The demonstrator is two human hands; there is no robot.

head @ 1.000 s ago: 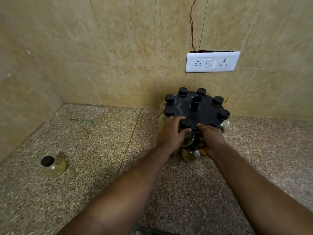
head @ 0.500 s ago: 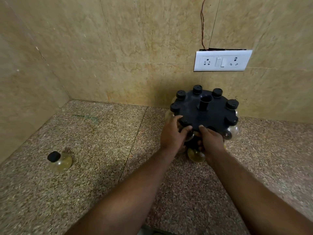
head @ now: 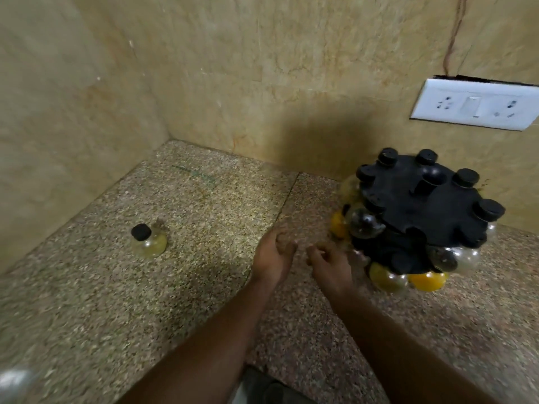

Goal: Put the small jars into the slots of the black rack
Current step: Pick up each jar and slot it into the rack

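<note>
The round black rack [head: 420,211] stands on the granite counter at the right, near the back wall. Several small round jars with black caps hang in its slots on two tiers; some hold yellow stuff. One loose jar [head: 148,241] with a black cap stands alone on the counter at the left. My left hand [head: 272,256] and my right hand [head: 331,265] hover side by side over the counter, left of the rack, touching neither rack nor jar. Both hold nothing, fingers loosely curled and apart. The picture is blurred by motion.
Tiled walls meet in a corner behind the loose jar. A white socket plate [head: 478,104] with a wire above it sits on the back wall over the rack. A blurred shiny object [head: 14,383] shows at the bottom left edge.
Both hands have let go of the rack and the jar there and moved left, away from it. The view has swung left, so the rack now sits at the right.
</note>
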